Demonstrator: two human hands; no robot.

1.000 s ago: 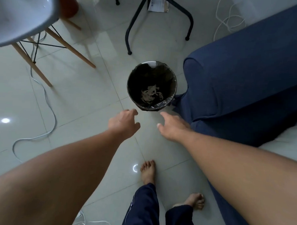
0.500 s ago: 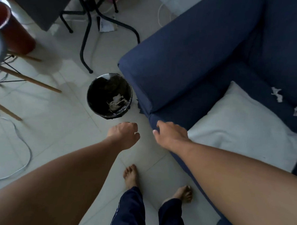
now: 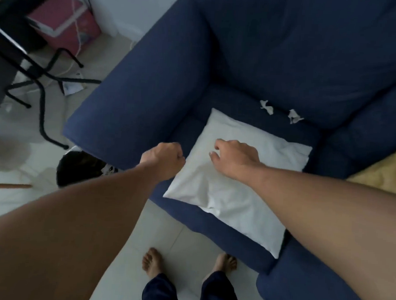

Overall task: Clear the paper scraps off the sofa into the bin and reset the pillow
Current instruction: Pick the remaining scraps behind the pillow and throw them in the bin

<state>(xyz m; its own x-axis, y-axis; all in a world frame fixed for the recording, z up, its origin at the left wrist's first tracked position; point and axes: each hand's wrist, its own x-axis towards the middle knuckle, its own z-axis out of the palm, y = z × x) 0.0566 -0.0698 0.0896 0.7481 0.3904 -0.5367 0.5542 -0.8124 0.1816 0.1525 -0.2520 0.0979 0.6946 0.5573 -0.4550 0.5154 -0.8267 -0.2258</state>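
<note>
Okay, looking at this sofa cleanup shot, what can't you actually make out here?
Head view only:
- Bin: mostly hidden behind the left forearm and sofa armrest; contents unclear.
- Left hand: curled into a fist; whether it holds anything can't be told.
- Pillow: right forearm covers part.
- Two paper scraps: too small for detail.
- Yellow fabric: cut off by the right edge.

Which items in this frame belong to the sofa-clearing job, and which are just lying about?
Job:
- two crumpled white paper scraps on the seat
- dark blue fabric sofa
- flat white pillow
- round black bin

Lying about:
- pink box
- black metal frame legs
- yellow cloth
- paper on the floor
</note>
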